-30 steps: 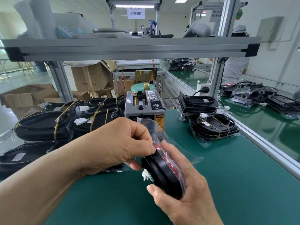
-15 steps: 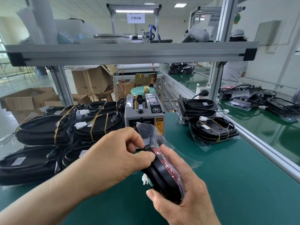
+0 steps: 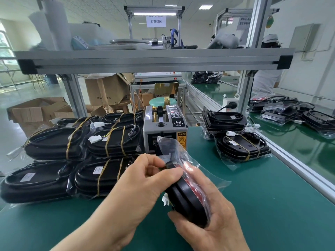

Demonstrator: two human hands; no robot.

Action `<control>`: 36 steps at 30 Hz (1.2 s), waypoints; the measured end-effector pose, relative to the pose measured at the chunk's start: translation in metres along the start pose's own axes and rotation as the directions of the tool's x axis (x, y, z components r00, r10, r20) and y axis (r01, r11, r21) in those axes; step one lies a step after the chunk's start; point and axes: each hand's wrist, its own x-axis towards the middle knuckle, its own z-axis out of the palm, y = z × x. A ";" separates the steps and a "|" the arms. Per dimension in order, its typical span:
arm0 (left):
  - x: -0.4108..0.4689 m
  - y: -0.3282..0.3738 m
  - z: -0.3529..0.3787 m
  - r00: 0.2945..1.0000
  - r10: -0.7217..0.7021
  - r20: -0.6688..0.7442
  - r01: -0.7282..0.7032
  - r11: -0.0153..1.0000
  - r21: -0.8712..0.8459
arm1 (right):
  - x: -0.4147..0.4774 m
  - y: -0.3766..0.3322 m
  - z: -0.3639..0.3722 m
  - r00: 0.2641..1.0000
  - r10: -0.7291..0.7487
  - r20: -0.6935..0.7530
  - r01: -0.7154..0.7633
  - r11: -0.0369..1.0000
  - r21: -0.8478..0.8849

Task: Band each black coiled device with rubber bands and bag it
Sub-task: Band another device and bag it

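Bagged device [image 3: 188,203] shifted, tape dispenser [image 3: 163,131] just behind

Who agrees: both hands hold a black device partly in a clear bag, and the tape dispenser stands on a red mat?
No: the head view shows the tape dispenser on a green mat. Left hand and right hand hold the black device.

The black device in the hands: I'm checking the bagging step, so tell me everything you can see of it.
The black device is a plastic-looking oval, held edge-on and tilted above the green table. A white connector sticks out of its near edge; red shows on its far face. A clear bag covers that face. The right hand cradles it from below; the left hand pinches its upper end.
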 end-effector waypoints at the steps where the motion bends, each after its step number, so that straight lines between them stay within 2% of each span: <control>1: 0.000 -0.001 0.004 1.000 -0.022 -0.015 0.021 0.999 -0.039 | 0.000 0.000 0.000 1.000 -0.004 -0.001 0.004 1.000 0.003; 4: 0.000 -0.003 0.014 0.996 -0.087 -0.011 0.084 0.980 -0.181 | 0.001 -0.002 0.001 1.000 -0.026 -0.003 0.026 1.000 -0.010; 8: 0.000 -0.005 0.024 0.991 -0.123 -0.055 0.099 0.943 -0.319 | 0.002 -0.004 0.000 0.999 -0.046 -0.022 0.046 0.999 -0.002; 15: -0.004 -0.009 0.027 0.996 -0.057 -0.070 0.033 0.953 -0.301 | 0.003 0.000 0.003 0.994 -0.094 -0.057 0.094 0.996 -0.004; 18: -0.003 -0.009 0.024 0.999 0.046 -0.029 -0.052 0.946 -0.319 | 0.007 0.009 0.005 0.984 -0.138 -0.110 0.142 0.989 0.031; 21: 0.004 -0.009 0.025 0.977 0.212 -0.008 -0.210 0.958 -0.197 | 0.018 0.012 0.004 0.993 -0.088 -0.082 0.098 0.987 0.125; 23: 0.011 -0.013 0.024 0.951 0.307 -0.012 -0.308 0.949 -0.062 | 0.020 0.011 -0.005 0.996 -0.078 0.045 0.071 0.987 0.145; 25: 0.015 -0.022 0.023 0.930 0.369 0.000 -0.368 0.928 0.063 | 0.016 0.011 -0.018 0.985 -0.091 0.146 0.076 0.991 0.109; 27: 0.015 -0.036 0.023 0.911 0.412 0.032 -0.411 0.898 0.155 | 0.006 0.008 -0.027 0.986 -0.064 0.151 0.041 0.988 0.148; 29: 0.013 -0.052 0.027 0.889 0.455 0.052 -0.455 0.864 0.215 | -0.006 0.006 -0.029 0.998 0.020 0.056 -0.029 0.985 0.171; 32: 0.007 -0.070 0.038 0.856 0.510 0.081 -0.511 0.811 0.286 | -0.012 -0.001 -0.022 0.968 0.168 -0.186 -0.173 0.985 -0.013; 34: 0.002 -0.076 0.046 0.801 0.590 0.100 -0.584 0.734 0.348 | -0.010 -0.004 -0.020 0.938 0.246 -0.245 -0.269 0.961 -0.065; 36: -0.001 -0.081 0.052 0.754 0.645 0.121 -0.633 0.666 0.394 | -0.008 -0.005 -0.022 0.920 0.288 -0.266 -0.310 0.950 -0.046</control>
